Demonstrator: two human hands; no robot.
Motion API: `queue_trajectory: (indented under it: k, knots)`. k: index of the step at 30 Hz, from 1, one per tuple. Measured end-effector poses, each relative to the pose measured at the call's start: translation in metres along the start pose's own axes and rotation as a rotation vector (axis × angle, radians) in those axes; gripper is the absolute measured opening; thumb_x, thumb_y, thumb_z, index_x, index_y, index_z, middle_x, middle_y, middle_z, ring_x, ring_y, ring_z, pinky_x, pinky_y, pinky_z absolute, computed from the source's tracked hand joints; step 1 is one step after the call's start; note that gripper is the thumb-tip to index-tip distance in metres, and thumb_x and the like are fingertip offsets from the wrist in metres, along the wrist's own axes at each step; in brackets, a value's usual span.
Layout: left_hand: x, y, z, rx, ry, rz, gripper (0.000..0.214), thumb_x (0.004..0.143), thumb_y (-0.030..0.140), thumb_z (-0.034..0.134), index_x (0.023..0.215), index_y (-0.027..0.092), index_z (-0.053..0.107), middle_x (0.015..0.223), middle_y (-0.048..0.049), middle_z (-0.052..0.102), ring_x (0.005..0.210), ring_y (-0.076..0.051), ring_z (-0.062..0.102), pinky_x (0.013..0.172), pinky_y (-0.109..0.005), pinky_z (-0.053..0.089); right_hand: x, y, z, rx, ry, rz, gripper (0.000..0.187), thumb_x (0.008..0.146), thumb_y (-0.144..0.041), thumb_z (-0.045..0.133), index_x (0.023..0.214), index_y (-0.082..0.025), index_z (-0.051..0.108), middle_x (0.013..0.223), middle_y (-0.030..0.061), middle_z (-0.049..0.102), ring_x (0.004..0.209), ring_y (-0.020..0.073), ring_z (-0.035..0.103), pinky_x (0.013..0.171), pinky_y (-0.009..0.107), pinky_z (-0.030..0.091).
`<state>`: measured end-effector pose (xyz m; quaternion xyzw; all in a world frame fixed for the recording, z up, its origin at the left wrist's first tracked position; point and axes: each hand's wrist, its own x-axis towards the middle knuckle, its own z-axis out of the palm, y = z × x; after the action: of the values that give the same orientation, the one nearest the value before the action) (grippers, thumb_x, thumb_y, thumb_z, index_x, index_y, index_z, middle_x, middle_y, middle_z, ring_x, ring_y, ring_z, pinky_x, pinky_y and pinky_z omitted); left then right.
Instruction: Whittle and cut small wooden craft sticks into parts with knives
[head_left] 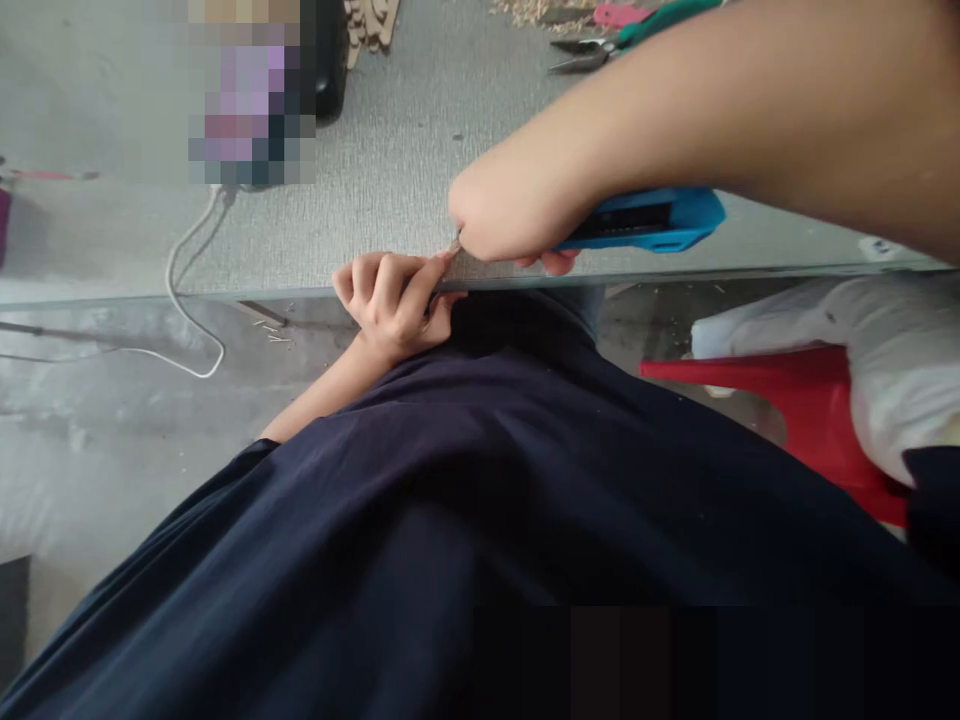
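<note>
At the table's front edge my right hand [517,212] is closed round a blue utility knife [686,220], whose handle sticks out to the right behind the wrist. My left hand [394,300] has its fingers bent and pressed together over the same edge, just left of the right hand. Between the two hands shows the tip of a small, thin, brownish piece [453,245], pinched in the left fingertips. Most of that piece is hidden, and the knife's blade is largely covered by my right hand.
The grey table [405,170] carries green-handled pliers [592,50], wood shavings [532,12] and flat wooden pieces [369,22] at the back. A white cable [174,265] hangs over the edge at left. A red stool [810,390] stands at right beside a white sack [892,360].
</note>
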<state>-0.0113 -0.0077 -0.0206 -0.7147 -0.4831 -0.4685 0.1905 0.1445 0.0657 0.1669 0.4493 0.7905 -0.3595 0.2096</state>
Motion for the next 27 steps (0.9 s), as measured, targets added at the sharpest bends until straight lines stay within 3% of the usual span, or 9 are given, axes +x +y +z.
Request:
queue_trajectory:
  k: [3,5,8,12,15,17,23,27]
  knots:
    - [0.0,0.001,-0.001,-0.062,-0.021,-0.032,0.051,0.089,0.075,0.059,0.109,0.033,0.081,0.087,-0.0073,0.07,0.093,-0.03,0.065,0.101,-0.055,0.033,-0.027,-0.007,0.01,-0.214,0.058,0.249,0.043,0.11,-0.019,0.047,0.081,-0.003,0.075,0.042,-0.007,0.055,0.039,0.0082,0.06,0.07,0.024,0.055]
    - [0.0,0.001,-0.002,-0.076,-0.064,-0.059,0.054,0.088,0.078,0.059,0.112,0.034,0.081,0.09,-0.0077,0.07,0.097,-0.031,0.065,0.103,-0.056,0.032,-0.041,-0.005,0.02,-0.199,0.108,0.234,0.047,0.114,-0.023,0.036,0.093,-0.007,0.076,0.047,-0.0074,0.058,0.042,0.0078,0.062,0.066,0.023,0.052]
    - [-0.001,0.001,-0.002,-0.053,-0.081,-0.057,0.056,0.086,0.08,0.06,0.113,0.035,0.08,0.092,-0.0078,0.07,0.098,-0.031,0.065,0.103,-0.056,0.033,-0.048,0.006,0.033,-0.022,0.249,0.193,0.04,0.114,-0.026,0.039,0.104,-0.011,0.074,0.054,-0.0065,0.062,0.045,0.0086,0.064,0.06,0.023,0.046]
    - [-0.001,0.0,-0.001,-0.073,0.049,0.009,0.05,0.089,0.074,0.061,0.117,0.037,0.08,0.09,-0.0066,0.07,0.094,-0.029,0.065,0.102,-0.053,0.033,-0.042,0.018,0.042,0.061,0.401,0.114,0.04,0.114,-0.031,0.037,0.12,-0.011,0.071,0.071,-0.0049,0.073,0.048,0.0066,0.064,0.061,0.022,0.043]
    - [-0.002,-0.001,0.001,-0.079,0.159,0.081,0.048,0.089,0.069,0.065,0.123,0.039,0.079,0.086,-0.0047,0.07,0.089,-0.026,0.065,0.099,-0.05,0.033,-0.036,0.014,0.039,0.051,0.413,0.101,0.039,0.114,-0.03,0.038,0.116,-0.009,0.071,0.069,-0.0046,0.072,0.046,0.0059,0.062,0.059,0.023,0.041]
    - [-0.004,-0.002,0.002,-0.065,0.167,0.077,0.051,0.087,0.071,0.067,0.127,0.039,0.078,0.086,-0.0043,0.072,0.087,-0.026,0.066,0.098,-0.05,0.033,-0.035,0.008,0.035,-0.001,0.362,0.146,0.041,0.114,-0.031,0.038,0.11,-0.007,0.072,0.064,-0.0054,0.07,0.046,0.0054,0.062,0.061,0.024,0.042]
    - [-0.015,-0.005,0.005,-0.038,0.029,-0.022,0.058,0.081,0.082,0.067,0.116,0.037,0.082,0.092,-0.0063,0.077,0.096,-0.03,0.071,0.105,-0.055,0.034,-0.035,-0.005,0.028,-0.248,0.336,0.191,0.046,0.115,-0.035,0.038,0.101,-0.011,0.075,0.045,-0.0067,0.057,0.059,0.0121,0.072,0.076,0.033,0.049]
    - [-0.016,-0.003,0.007,-0.089,-0.019,-0.075,0.059,0.082,0.082,0.064,0.113,0.035,0.082,0.095,-0.0076,0.078,0.1,-0.032,0.072,0.108,-0.059,0.033,-0.041,-0.006,0.036,-0.281,0.334,0.184,0.049,0.115,-0.036,0.038,0.1,-0.01,0.077,0.062,-0.0004,0.072,0.077,0.0178,0.079,0.081,0.035,0.052]
